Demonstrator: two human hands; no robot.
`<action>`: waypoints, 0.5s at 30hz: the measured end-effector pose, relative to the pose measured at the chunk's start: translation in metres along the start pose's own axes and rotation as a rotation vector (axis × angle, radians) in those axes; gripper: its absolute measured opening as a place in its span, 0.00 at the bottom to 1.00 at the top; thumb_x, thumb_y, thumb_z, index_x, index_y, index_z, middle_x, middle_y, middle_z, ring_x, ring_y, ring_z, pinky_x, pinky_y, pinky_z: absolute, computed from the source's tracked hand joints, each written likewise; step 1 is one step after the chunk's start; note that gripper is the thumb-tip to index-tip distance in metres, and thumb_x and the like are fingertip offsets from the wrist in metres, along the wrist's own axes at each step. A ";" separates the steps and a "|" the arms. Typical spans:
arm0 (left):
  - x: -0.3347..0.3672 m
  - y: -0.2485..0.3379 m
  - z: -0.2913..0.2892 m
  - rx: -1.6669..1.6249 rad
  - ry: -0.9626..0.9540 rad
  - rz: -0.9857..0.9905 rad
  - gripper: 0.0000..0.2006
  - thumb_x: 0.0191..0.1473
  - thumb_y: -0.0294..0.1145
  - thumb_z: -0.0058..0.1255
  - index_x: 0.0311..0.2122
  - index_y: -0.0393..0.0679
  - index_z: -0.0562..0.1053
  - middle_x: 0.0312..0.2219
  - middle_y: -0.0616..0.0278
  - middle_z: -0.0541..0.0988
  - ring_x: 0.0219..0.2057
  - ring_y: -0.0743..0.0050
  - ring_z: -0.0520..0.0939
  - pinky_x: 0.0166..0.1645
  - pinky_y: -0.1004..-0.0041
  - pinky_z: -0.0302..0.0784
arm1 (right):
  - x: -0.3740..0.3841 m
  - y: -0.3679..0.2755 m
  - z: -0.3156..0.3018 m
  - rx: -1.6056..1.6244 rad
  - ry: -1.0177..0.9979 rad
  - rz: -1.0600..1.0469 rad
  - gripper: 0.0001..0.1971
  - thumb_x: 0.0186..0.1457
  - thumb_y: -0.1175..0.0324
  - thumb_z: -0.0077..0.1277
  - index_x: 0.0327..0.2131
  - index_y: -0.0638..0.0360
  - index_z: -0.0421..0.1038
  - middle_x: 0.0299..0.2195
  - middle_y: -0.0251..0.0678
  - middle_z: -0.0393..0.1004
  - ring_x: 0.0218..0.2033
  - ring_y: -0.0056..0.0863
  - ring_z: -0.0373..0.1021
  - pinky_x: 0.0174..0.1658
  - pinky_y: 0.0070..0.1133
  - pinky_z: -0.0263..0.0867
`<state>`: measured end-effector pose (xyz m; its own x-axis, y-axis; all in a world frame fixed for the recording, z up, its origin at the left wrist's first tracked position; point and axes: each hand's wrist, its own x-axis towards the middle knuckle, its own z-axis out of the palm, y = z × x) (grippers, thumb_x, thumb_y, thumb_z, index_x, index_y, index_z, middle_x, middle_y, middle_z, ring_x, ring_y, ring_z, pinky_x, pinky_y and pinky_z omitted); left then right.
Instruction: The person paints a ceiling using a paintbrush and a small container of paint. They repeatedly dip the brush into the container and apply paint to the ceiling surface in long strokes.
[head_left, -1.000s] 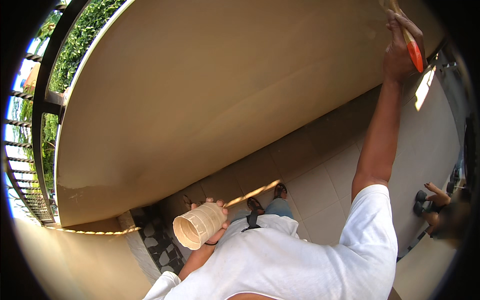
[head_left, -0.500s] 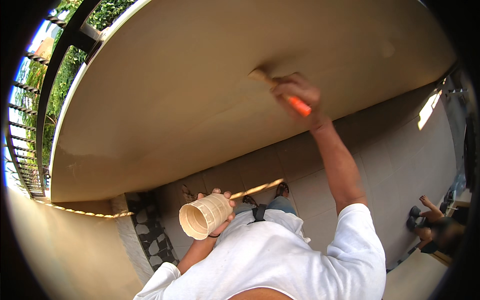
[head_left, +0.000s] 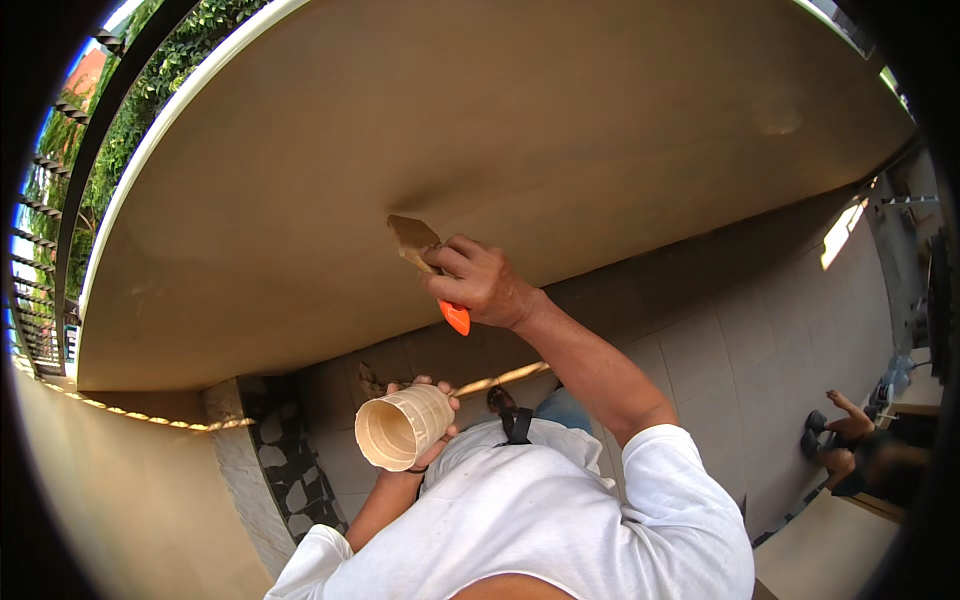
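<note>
The orange-tipped brush (head_left: 411,238) slants at the beige wall (head_left: 600,130), touching or just beside it; I cannot tell which. The right hand (head_left: 478,282) is clamped around its handle. Below, the left hand (head_left: 436,449) grips a ridged beige cup (head_left: 430,412), near the white shirt (head_left: 540,510), above the tiled floor (head_left: 705,370).

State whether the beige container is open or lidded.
Open: the beige container in the left hand shows its inner wall through the round mouth, with no lid across.
</note>
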<state>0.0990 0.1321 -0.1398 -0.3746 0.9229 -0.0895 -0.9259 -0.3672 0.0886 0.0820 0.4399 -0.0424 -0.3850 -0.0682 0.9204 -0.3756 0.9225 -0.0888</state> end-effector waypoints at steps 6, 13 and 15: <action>-0.004 0.000 0.001 0.013 0.052 0.018 0.28 0.67 0.63 0.44 0.59 0.51 0.71 0.58 0.51 0.70 0.61 0.45 0.72 0.52 0.44 0.80 | 0.019 0.124 -0.131 0.037 0.216 0.342 0.11 0.46 0.84 0.66 0.31 0.56 0.79 0.29 0.32 0.81 0.31 0.30 0.77 0.32 0.24 0.73; -0.015 -0.008 -0.007 -0.019 0.101 0.077 0.30 0.67 0.65 0.43 0.59 0.51 0.71 0.58 0.50 0.71 0.60 0.45 0.72 0.51 0.44 0.80 | 0.035 0.170 -0.158 -0.663 0.613 0.053 0.16 0.38 0.82 0.68 0.33 0.52 0.82 0.33 0.33 0.81 0.36 0.28 0.78 0.35 0.24 0.75; -0.015 -0.008 -0.007 -0.022 0.098 0.069 0.30 0.67 0.65 0.42 0.59 0.51 0.71 0.58 0.50 0.70 0.60 0.45 0.72 0.51 0.44 0.80 | 0.021 0.136 -0.097 -0.542 0.442 0.120 0.20 0.32 0.77 0.64 0.35 0.46 0.83 0.36 0.33 0.78 0.34 0.31 0.74 0.34 0.24 0.74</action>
<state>0.1115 0.1204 -0.1459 -0.4392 0.8801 -0.1803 -0.8983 -0.4327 0.0761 0.1050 0.6006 0.0021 0.0241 0.1003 0.9947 0.1646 0.9810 -0.1029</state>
